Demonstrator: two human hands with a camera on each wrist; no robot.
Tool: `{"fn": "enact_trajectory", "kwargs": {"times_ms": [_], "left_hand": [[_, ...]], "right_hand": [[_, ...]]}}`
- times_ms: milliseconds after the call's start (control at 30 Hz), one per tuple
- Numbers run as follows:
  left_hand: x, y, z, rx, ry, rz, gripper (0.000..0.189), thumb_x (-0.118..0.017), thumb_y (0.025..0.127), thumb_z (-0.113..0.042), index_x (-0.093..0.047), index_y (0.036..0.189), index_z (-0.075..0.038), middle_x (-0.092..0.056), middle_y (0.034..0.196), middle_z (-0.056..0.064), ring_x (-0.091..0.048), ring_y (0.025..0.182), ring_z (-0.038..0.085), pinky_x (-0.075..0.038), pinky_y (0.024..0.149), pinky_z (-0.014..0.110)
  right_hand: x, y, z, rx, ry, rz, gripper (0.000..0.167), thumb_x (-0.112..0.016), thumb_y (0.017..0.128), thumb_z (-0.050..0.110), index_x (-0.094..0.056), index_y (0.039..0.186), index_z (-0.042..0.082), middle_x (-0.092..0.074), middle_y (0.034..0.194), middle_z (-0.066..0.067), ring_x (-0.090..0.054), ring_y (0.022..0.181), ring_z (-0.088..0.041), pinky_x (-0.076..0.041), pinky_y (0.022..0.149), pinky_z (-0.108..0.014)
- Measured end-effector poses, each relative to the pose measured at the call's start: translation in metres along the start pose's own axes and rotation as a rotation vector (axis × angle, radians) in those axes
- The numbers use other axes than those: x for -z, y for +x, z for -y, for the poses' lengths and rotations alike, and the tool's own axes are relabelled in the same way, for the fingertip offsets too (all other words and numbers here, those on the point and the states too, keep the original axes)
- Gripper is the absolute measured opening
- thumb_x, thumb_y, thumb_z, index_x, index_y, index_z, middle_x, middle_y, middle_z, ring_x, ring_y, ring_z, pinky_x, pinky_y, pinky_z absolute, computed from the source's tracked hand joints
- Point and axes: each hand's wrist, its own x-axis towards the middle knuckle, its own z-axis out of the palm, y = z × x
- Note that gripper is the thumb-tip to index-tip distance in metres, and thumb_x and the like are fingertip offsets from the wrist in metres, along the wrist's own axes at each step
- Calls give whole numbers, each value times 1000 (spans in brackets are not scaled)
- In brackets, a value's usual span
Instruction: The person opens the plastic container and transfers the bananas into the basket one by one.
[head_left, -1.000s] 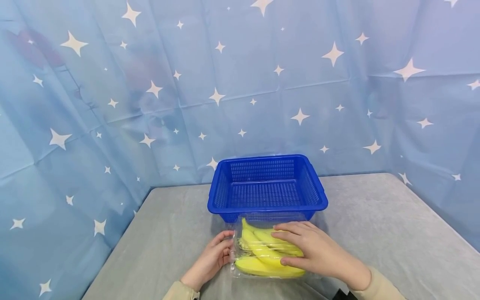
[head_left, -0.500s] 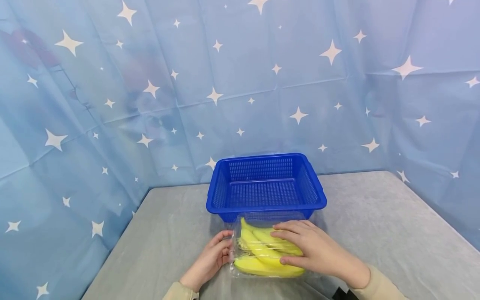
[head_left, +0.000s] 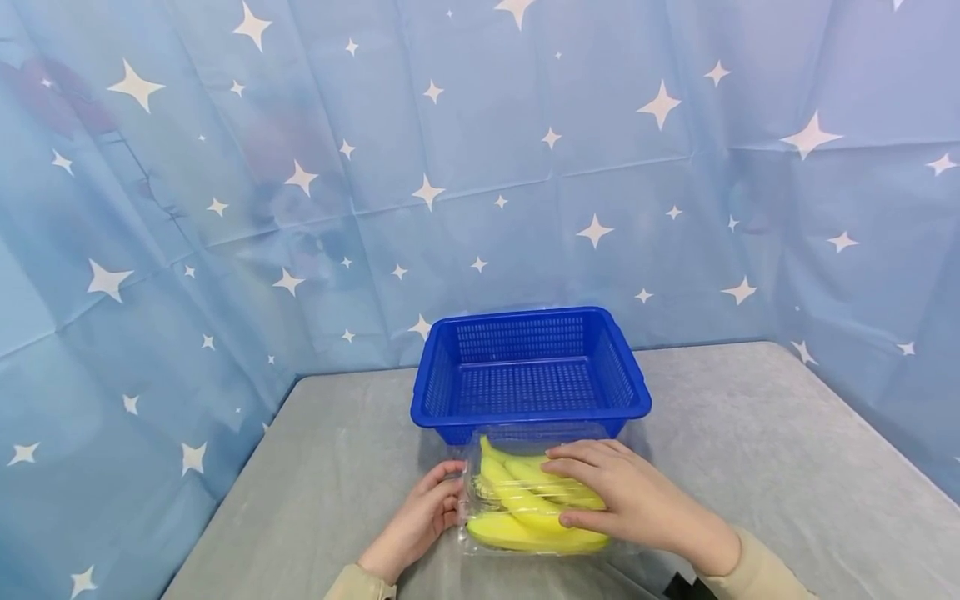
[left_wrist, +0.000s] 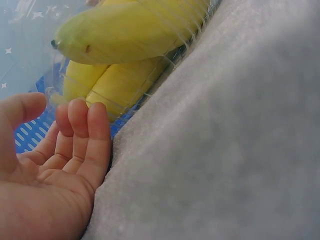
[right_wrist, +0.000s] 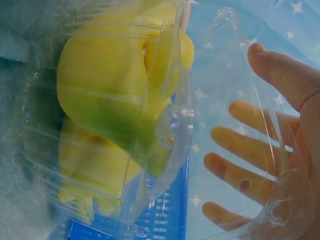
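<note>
A clear plastic clamshell box [head_left: 472, 500] stands on the table with several yellow bananas [head_left: 517, 504] inside. In the right wrist view its lid [right_wrist: 227, 65] is raised away from the base, and a greenish banana end shows within. My left hand [head_left: 420, 517] is at the box's left side, fingers loosely bent and palm turned up in the left wrist view; whether they touch the plastic is unclear. Over the right part of the box is my right hand [head_left: 637, 504]. Its spread, fairly straight fingers [right_wrist: 245, 145] show through the clear lid in the right wrist view.
Directly behind the box stands a blue plastic basket [head_left: 531, 417] with slotted walls. A grey cloth [head_left: 750, 450] covers the table. The blue starry curtain [head_left: 480, 167] hangs along the table's back and left sides.
</note>
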Motion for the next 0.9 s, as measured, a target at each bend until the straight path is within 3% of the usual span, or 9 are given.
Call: {"fn": "enact_trajectory", "kwargs": {"times_ms": [633,900], "left_hand": [[1,1,0,-5,1,15,27,-54,98,-17,-48,122,-8,-56,82,-2,-55,67,7,-49,64,23],[-1,-1,-1,-14,18,26,38,-59,94,-11,-41,128,-4,-54,85,-2,-53,68,7,-48,64,23]], "right_hand": [[2,1,0,-9,7,-4,48,-71,87,40,-62,129,19,-59,130,3,-54,118,-16,-45,92,-45],[4,1,-1,-21,-3,5,49,-70,87,41,-61,130,20,-58,130,4,-54,118,-17,-45,92,-46]]}}
